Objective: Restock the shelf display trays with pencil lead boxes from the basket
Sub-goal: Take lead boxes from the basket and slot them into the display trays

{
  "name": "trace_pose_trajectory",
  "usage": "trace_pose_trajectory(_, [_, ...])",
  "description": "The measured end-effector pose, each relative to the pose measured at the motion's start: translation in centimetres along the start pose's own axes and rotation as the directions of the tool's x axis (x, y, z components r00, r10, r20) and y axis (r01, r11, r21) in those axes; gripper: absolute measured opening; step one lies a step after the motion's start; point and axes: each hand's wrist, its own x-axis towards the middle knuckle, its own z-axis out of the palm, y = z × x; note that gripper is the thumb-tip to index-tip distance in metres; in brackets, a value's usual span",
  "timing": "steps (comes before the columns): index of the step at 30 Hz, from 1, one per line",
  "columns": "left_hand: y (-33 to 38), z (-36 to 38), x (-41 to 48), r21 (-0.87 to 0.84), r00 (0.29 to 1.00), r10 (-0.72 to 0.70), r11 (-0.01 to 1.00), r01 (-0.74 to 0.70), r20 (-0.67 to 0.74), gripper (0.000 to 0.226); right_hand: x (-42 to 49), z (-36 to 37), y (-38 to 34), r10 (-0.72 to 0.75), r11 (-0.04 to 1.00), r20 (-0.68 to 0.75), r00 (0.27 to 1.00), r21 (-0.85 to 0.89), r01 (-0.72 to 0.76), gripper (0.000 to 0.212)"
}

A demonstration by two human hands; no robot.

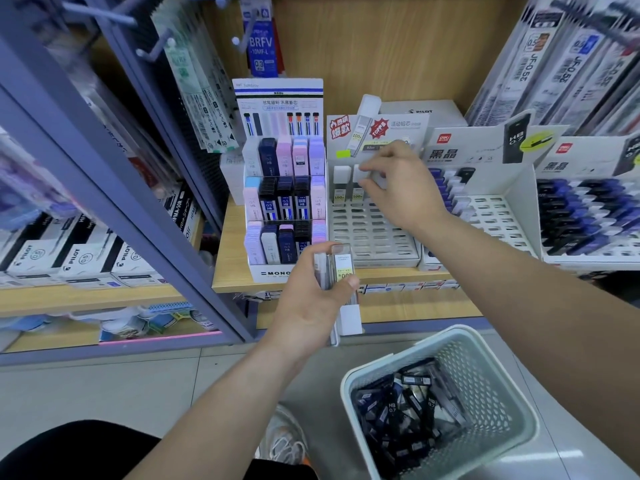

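Note:
My left hand (311, 299) grips a small stack of clear pencil lead boxes (337, 268) in front of the shelf edge. Above it, my right hand (398, 188) pinches one white-capped lead box (375, 176) at the back row of the white slotted display tray (367, 237). Two lead boxes (346, 183) stand in that back row to the left of the pinched one. Most of the tray's slots are bare. On the floor at the lower right, a pale green basket (512, 403) holds several dark lead boxes (398, 414).
A MONO display (284, 206) full of coloured lead cases stands left of the tray. Right of it are two deli trays (491, 209) with blue and black boxes. A purple shelf post (114, 188) runs diagonally on the left. Hanging refill packs sit above.

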Motion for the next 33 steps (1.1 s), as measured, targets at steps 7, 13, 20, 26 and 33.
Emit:
trace_pose_trajectory(7, [-0.6, 0.0, 0.7, -0.014, 0.999, 0.021, 1.0, -0.021, -0.044, 0.038, -10.7, -3.5, -4.8, 0.281, 0.713, 0.287, 0.916, 0.576, -0.4, 0.021])
trace_pose_trajectory(13, [-0.6, 0.9, 0.6, 0.016, 0.996, 0.046, 0.999, -0.045, -0.074, 0.033, -16.1, -3.7, -7.2, 0.294, 0.576, 0.428, 0.854, 0.634, -0.516, 0.028])
trace_pose_trajectory(20, [0.1, 1.7, 0.5, -0.052, 0.997, 0.065, 0.996, -0.067, -0.04, 0.032, -15.9, -4.5, -6.3, 0.378, 0.437, 0.463, 0.801, 0.674, -0.596, 0.027])
trace_pose_trajectory(26, [0.6, 1.4, 0.4, -0.054, 0.998, 0.047, 0.998, -0.045, 0.033, 0.027, -14.6, -6.3, -4.5, 0.422, 0.418, 0.388, 0.819, 0.718, -0.556, 0.028])
trace_pose_trajectory(33, [0.4, 0.8, 0.5, -0.069, 0.999, 0.008, 0.998, -0.005, 0.044, 0.011, -9.3, -7.8, -2.3, 0.497, 0.61, 0.083, 0.864, 0.675, -0.415, 0.022])
